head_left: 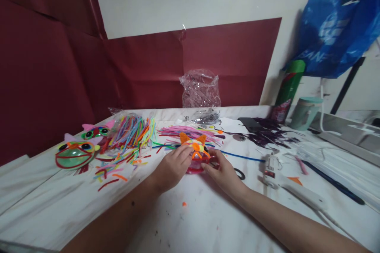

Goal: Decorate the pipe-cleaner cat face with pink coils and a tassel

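Note:
Between my two hands is a small animal-face craft [196, 149] with orange ears, a yellow and orange front and a dark eye. Its lower part is clear reddish-pink plastic. My left hand [175, 166] holds its left side, the fingers curled over the upper front and covering part of the face. From the right, my right hand [221, 170] grips the lower edge, thumb in front. Behind my right hand, black-handled scissors [240, 174] are partly hidden. Beyond the craft lie pink pipe cleaners [184, 131], and a blue pipe cleaner [243, 155] stretches rightward.
Two finished-looking animal faces [74, 154] sit at the left, beside bundled colourful pipe cleaners [130, 132] and loose cut pieces. A white glue gun [303, 193] with a cord lies right. Dark purple strands [267, 134], a phone [248, 124] and a green mug [305, 114] stand farther back.

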The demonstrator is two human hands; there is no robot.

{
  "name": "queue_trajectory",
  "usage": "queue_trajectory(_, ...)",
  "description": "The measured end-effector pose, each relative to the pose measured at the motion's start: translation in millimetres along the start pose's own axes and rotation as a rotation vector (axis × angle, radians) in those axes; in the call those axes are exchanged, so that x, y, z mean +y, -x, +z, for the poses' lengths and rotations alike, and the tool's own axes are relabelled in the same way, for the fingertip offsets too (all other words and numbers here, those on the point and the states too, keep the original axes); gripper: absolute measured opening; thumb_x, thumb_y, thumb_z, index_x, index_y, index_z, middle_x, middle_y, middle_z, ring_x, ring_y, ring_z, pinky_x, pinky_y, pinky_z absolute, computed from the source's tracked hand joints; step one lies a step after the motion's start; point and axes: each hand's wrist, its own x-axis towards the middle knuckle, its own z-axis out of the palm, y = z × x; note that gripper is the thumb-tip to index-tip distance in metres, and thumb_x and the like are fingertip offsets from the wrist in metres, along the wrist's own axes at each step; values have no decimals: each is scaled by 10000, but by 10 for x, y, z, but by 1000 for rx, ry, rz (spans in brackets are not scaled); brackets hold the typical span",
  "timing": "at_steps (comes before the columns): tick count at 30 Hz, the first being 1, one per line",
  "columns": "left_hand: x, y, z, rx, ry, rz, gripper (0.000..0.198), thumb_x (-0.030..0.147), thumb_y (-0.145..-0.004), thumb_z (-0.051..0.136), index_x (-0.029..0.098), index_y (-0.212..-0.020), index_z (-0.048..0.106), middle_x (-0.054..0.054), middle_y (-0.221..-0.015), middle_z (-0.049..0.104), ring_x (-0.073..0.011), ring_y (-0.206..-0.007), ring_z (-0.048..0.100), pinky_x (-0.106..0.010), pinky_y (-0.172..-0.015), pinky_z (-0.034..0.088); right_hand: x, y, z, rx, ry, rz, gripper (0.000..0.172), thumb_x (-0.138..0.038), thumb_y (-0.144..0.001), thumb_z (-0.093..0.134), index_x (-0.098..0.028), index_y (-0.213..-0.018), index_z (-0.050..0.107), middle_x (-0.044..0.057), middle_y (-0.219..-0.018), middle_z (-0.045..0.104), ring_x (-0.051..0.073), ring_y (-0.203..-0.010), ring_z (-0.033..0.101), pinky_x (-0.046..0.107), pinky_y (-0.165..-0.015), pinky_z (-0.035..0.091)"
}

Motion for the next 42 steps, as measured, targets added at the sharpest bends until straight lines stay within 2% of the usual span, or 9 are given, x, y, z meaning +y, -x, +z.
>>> queue_trajectory(9, 6, 8, 8, 42, -31, 37, 180, 92, -874, 397, 86, -941, 565, -132, -1148, 587, -243, -1178, 465, -375, -946, 455, -77, -32, -24, 17, 112, -21, 315, -372, -725, 586, -184, -962, 500, 84, -937, 599, 222, -818, 600, 360, -668, 515)
queue_trajectory(13, 13, 6, 8, 36, -13, 46, 195, 106, -883, 388, 91, -974, 560, -132, -1168, 576, -239, -1197, 449, -384, -949, 455, -289, -122, -208, 60, 380, -280, 303, -369, -736, 603, -187, -963, 522, 123, -1018, 573, 272, -969, 544, 379, -702, 493)
queue_trajectory(15, 9, 9, 15, 42, -4, 49, 205, 103, -884, 384, 83, -992, 556, -138, -1172, 572, -244, -1210, 435, -389, -959, 448, -436, -197, -356, 48, 550, -355, 213, -331, -777, 564, -181, -928, 543, 115, -983, 594, 248, -939, 551, 360, -744, 470)
queue_trajectory(19, -16, 8, 26, 65, 1, 38, 218, 81, -881, 370, 64, -991, 558, -156, -1170, 568, -255, -1215, 429, -391, -966, 443, -599, -316, -638, -159, 931, -186, 173, -216, -845, 431, -179, -820, 598, 63, -808, 656, 172, -709, 598, 261, -636, 437)
queue_trajectory(23, -45, 15, 43, 93, 1, 25, 218, 79, -880, 367, 63, -995, 552, -165, -1157, 571, -257, -1196, 447, -396, -951, 456, -432, -248, -702, -352, 1062, -122, 97, -221, -755, 556, -179, -761, 643, 80, -781, 675, 201, -716, 610, 253, -603, 399)
queue_trajectory(26, -51, 32, 55, 90, 2, 18, 220, 79, -878, 369, 71, -1016, 541, -161, -1169, 563, -255, -1200, 443, -407, -955, 453, -232, -149, -632, -423, 1113, -102, 153, -250, -741, 579, -165, -850, 644, 108, -831, 680, 227, -789, 609, 258, -625, 389)
queue_trajectory(30, -46, 46, 58, 53, 1, 11, 203, 79, -872, 389, 61, -1002, 544, -169, -1177, 555, -258, -1211, 432, -400, -980, 436, -96, -115, -582, -438, 1156, -53, 120, -172, -744, 543, -152, -824, 631, 95, -761, 680, 207, -721, 605, 247, -575, 360)
queue_trajectory(35, -48, 55, 77, 64, -4, 20, 201, 87, -879, 383, 66, -993, 546, -165, -1185, 554, -256, -1208, 437, -408, -986, 433, -95, -100, -599, -439, 1163, -77, 113, -229, -753, 543, -171, -685, 612, 84, -736, 666, 216, -761, 584, 258, -610, 357)
queue_trajectory(42, -44, 33, 64, 66, -25, -3, 199, 103, -883, 386, 64, -977, 557, -165, -1152, 580, -240, -1189, 463, -389, -972, 449, -56, -97, -666, -367, 1154, -76, 87, -140, -720, 543, -176, -662, 597, 81, -696, 666, 210, -686, 590, 259, -575, 366)
